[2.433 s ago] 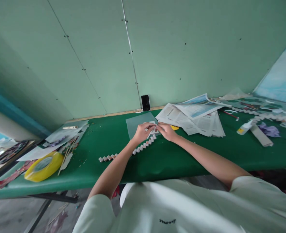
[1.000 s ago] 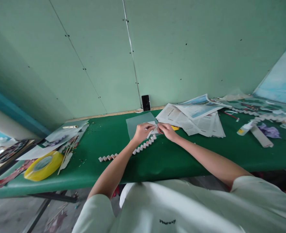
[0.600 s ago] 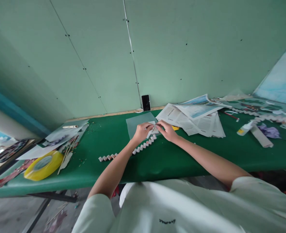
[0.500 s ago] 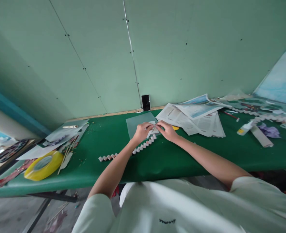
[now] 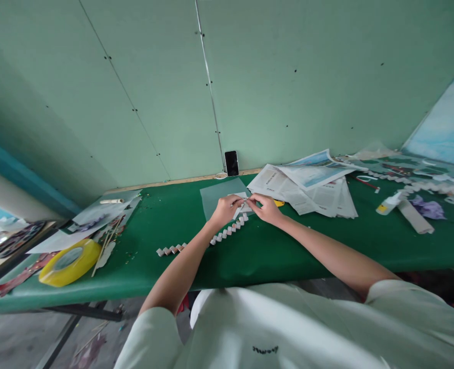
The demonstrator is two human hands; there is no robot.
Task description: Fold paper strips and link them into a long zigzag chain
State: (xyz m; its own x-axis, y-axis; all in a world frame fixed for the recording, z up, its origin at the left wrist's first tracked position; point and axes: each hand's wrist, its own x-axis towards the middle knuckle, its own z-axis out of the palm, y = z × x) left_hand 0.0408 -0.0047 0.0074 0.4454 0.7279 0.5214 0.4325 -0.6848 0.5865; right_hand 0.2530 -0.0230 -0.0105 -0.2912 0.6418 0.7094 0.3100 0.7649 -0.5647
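Zigzag chain (image 5: 229,231) partly hidden under left forearm (image 5: 187,256); piece (image 5: 245,200) at fingertips (image 5: 251,198) too small to tell

Your table (image 5: 280,251), covered in green, carries a translucent sheet (image 5: 210,190) at far middle and, nearer you, a zigzag strip (image 5: 230,231), partly hidden. To your left lie a yellow roll (image 5: 91,251) and, farther off, loose paper (image 5: 113,199); to your right, overlapping newspapers (image 5: 275,185), then a white bottle (image 5: 389,204) and something purple and crumpled (image 5: 429,207).
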